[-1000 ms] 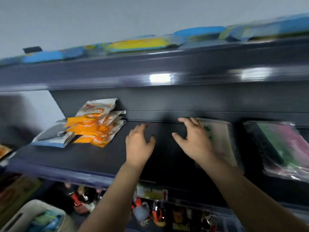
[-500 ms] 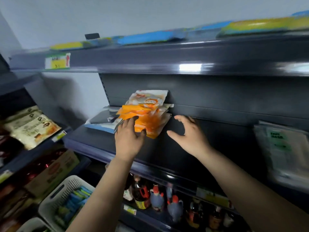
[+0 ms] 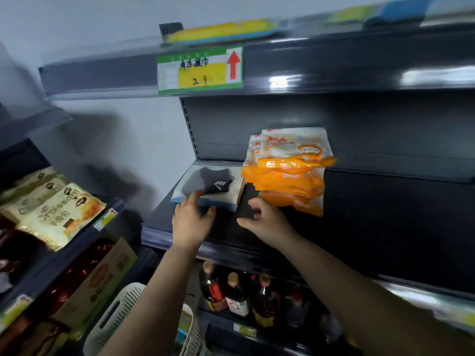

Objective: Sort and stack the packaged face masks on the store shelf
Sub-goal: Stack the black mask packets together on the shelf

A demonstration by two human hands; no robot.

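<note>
Face mask packs: orange packets (image 3: 288,173) stacked beside a clear pack holding a black mask (image 3: 208,185) on the dark shelf (image 3: 385,214). Left hand (image 3: 192,219) touches the clear pack, fingers straight; right hand (image 3: 264,222) hovers loosely curled, holding nothing.

Dark shelf (image 3: 359,214), left end: flat stack of clear mask packs (image 3: 208,186), top one showing black mask with white logo, blue-edged pack underneath. Just right of it: stack of orange-and-white mask packs (image 3: 288,173), fanned and untidy, rear ones leaning up against back panel, front ones lying flat (count unclear, edges blurred).
</note>
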